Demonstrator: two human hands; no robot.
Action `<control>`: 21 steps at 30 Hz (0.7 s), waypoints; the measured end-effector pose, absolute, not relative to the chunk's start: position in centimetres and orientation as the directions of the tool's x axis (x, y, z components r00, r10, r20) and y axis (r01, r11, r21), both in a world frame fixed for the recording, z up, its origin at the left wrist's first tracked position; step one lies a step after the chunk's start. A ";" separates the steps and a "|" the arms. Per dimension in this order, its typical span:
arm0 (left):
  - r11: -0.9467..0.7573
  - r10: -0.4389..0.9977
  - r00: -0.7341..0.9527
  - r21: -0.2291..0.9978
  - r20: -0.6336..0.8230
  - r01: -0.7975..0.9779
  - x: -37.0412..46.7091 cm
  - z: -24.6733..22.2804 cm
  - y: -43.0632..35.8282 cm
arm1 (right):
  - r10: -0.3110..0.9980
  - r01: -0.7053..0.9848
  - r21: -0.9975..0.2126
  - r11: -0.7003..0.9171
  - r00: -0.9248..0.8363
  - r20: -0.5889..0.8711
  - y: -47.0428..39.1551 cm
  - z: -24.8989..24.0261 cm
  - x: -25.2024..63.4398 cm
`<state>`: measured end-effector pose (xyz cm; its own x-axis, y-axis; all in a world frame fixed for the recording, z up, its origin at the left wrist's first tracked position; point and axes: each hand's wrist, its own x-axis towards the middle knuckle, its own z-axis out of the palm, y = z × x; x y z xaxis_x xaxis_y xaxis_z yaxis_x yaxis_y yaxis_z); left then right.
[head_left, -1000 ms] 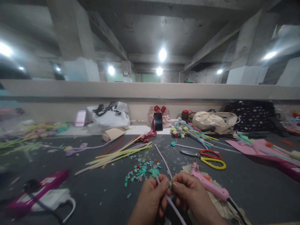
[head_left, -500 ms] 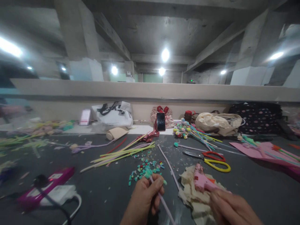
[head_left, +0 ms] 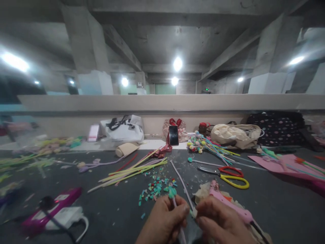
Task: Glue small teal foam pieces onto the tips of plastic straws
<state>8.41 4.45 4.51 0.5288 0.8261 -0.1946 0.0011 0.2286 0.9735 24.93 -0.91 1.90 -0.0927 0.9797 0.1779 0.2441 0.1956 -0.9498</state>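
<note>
My left hand (head_left: 169, 217) is closed around the lilac stem of a pipe-cleaner flower with a small turquoise head (head_left: 172, 192). Just to its right, my right hand (head_left: 219, 218) is loosely curled, thumb and fingers apart, with nothing visible in it. Beside and partly behind that hand, a pink glue gun (head_left: 232, 206) lies on crumpled beige paper (head_left: 201, 195). Between the hands, another lilac stem (head_left: 182, 181) lies on the dark table, a whitish bit at its near end. Small turquoise and coloured pieces (head_left: 154, 188) are scattered beyond my left hand.
Scissors (head_left: 228, 173) with red and yellow handles lie at right. Yellow and lilac stems (head_left: 134, 173) lie left of centre. A magenta power strip (head_left: 54, 206) with a white plug sits at left. A phone (head_left: 174, 135), bags and a flower bunch (head_left: 196, 141) line the back.
My right hand has let go of the glue gun, which now rests on the paper, and has moved left towards my left hand. The held flower has shifted slightly right.
</note>
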 end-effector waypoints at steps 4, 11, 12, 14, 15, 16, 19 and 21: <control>0.201 0.832 0.528 0.980 -0.169 -0.003 8.3 4.3 4.9 | 0.995 0.056 -0.993 0.102 -0.010 0.101 0.9 3.7 21.6; 0.186 0.849 0.508 0.982 -0.149 -0.023 8.2 3.2 5.8 | 0.959 0.406 -0.884 0.231 0.055 0.276 1.5 2.6 21.9; 0.193 0.852 0.501 0.981 -0.151 -0.033 8.3 3.2 5.7 | 0.956 0.433 -0.869 0.239 0.054 0.290 1.7 2.6 21.8; 0.206 0.862 0.484 0.976 -0.150 -0.064 8.2 3.3 5.5 | 0.954 0.452 -0.857 0.246 0.046 0.298 2.0 2.6 21.7; 0.208 0.867 0.476 0.975 -0.146 -0.081 8.2 3.4 5.4 | 0.950 0.458 -0.852 0.254 0.048 0.309 2.1 2.6 21.6; 0.207 0.870 0.472 0.974 -0.140 -0.094 8.1 3.5 5.3 | 0.943 0.468 -0.842 0.268 0.051 0.328 2.1 2.7 21.4; 0.210 0.871 0.472 0.972 -0.137 -0.107 7.8 3.5 5.1 | 0.911 0.506 -0.796 0.332 0.046 0.410 2.2 2.9 21.1; 0.227 0.865 0.479 0.968 -0.152 -0.104 7.7 3.4 5.1 | 0.896 0.509 -0.777 0.372 0.021 0.443 2.1 3.1 20.9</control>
<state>7.70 5.12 3.39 0.4790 0.8646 -0.1515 -0.1042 0.2274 0.9682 20.95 2.09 3.13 0.0213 0.8962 0.4431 0.5086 0.3718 -0.7766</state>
